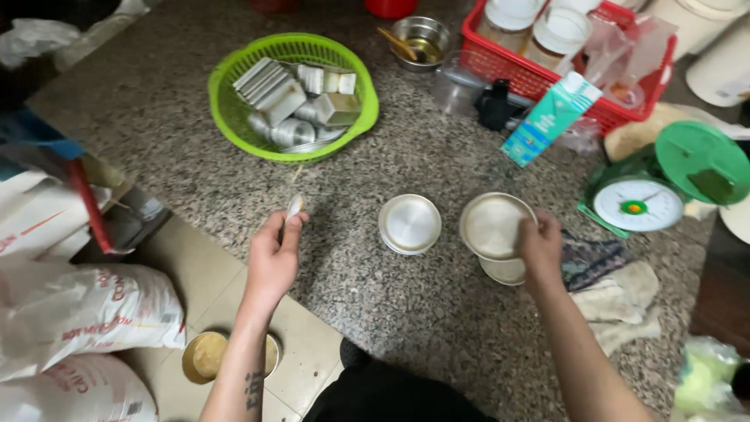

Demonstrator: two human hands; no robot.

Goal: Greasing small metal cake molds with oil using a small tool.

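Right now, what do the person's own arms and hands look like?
Both forearms are bare, with no sleeves in view. The left hand and right hand wear no gloves. The left forearm has a dark tattoo near the elbow.

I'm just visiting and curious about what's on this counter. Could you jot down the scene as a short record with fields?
Surface: speckled granite counter
Left hand: raised, pinching a small pale object whose kind I cannot tell
Right hand: gripping the rim of a tilted round metal tin, above another tin
Between the hands: a round metal tin lying flat
Behind: green basket of metal moulds
Right side: green kitchen scale, red basket, teal carton
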